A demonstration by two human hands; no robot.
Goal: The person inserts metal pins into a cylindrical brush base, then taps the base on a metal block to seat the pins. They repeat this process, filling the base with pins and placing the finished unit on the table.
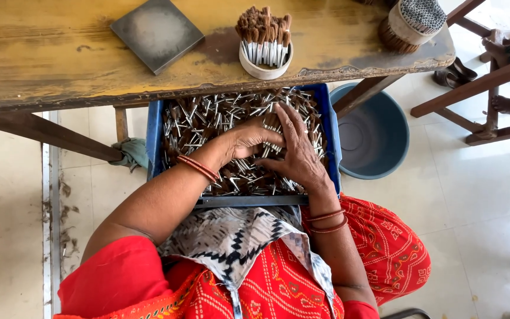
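Head cam looks straight down on a person sitting with a blue crate (156, 133) on the lap, packed with small brushes (205, 118) that have metal ferrules and brown bristles. Both hands are in the pile at mid-frame. The left hand (244, 139) lies curled over the brushes, fingers (267, 137) together and bent; can't tell if it's actually got any pinched under there. The right hand (298, 152) lies flat with fingers spread apart, pressing on the heap, nothing clamped as far as I can see.

Progress-wise, I'd say it's early to middling: a white cup (265, 66) on the tabletop (42, 53) near top centre holds one bundle standing bristles-up, and another bundle (411, 22) sits at the upper right edge. The crate looks nearly full though, so most of the loose ones are left to go. A grey square plate (156, 32) lies upper left, and a blue bucket (379, 159) sits on the floor right of the crate.
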